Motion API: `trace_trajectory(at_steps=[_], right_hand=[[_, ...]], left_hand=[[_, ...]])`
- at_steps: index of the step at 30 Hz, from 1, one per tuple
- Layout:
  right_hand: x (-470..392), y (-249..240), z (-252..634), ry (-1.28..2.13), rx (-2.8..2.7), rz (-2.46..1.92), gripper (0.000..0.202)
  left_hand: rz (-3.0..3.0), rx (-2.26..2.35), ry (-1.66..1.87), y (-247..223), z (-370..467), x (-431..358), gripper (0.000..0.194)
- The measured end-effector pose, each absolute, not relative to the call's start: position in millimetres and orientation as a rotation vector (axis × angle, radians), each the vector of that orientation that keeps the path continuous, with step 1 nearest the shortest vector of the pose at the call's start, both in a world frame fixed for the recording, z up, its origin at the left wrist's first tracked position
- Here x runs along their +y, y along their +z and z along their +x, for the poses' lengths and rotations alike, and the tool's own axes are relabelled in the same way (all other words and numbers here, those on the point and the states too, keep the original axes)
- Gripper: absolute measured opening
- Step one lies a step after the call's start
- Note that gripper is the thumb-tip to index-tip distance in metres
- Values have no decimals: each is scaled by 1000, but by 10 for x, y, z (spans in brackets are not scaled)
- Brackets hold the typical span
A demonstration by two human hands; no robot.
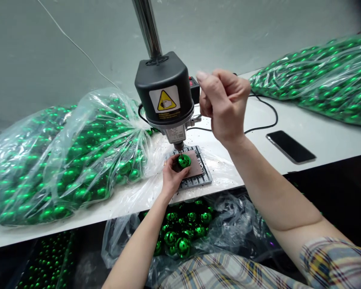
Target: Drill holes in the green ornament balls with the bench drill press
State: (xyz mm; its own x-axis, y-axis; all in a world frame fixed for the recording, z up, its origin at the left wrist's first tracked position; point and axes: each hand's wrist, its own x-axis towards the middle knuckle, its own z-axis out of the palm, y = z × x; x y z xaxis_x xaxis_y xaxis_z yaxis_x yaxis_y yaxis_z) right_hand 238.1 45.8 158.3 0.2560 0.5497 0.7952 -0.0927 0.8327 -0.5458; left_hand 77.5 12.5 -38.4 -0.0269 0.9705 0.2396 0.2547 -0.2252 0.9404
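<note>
A shiny green ball (184,161) sits under the bit of a small black bench drill press (164,90). My left hand (173,172) is closed on the ball, thumb and fingers at its sides, steadying it on a brown pad (195,164). The pad lies on the slotted grey metal base (206,176). The drill's tip meets the top of the ball, or nearly so; I cannot tell which. Raised beside the motor head, my right hand (224,102) makes a fist. A metal lever hub (195,119) shows just left of it; whatever the fist holds is hidden.
Clear plastic bags full of green balls lie at left (63,160) and right (319,80). A phone (290,146) rests on the white table (252,156). An open bag of green balls (183,230) is below the table edge. A black cable (273,110) curves behind my right arm.
</note>
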Motion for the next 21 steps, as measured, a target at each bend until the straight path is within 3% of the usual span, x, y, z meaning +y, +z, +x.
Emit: trace_trajectory(at_steps=[21], right_hand=[[241,895,2400,153,-1295,-353,53]], left_hand=[[1700,1300,1326,-351,772,74,50]])
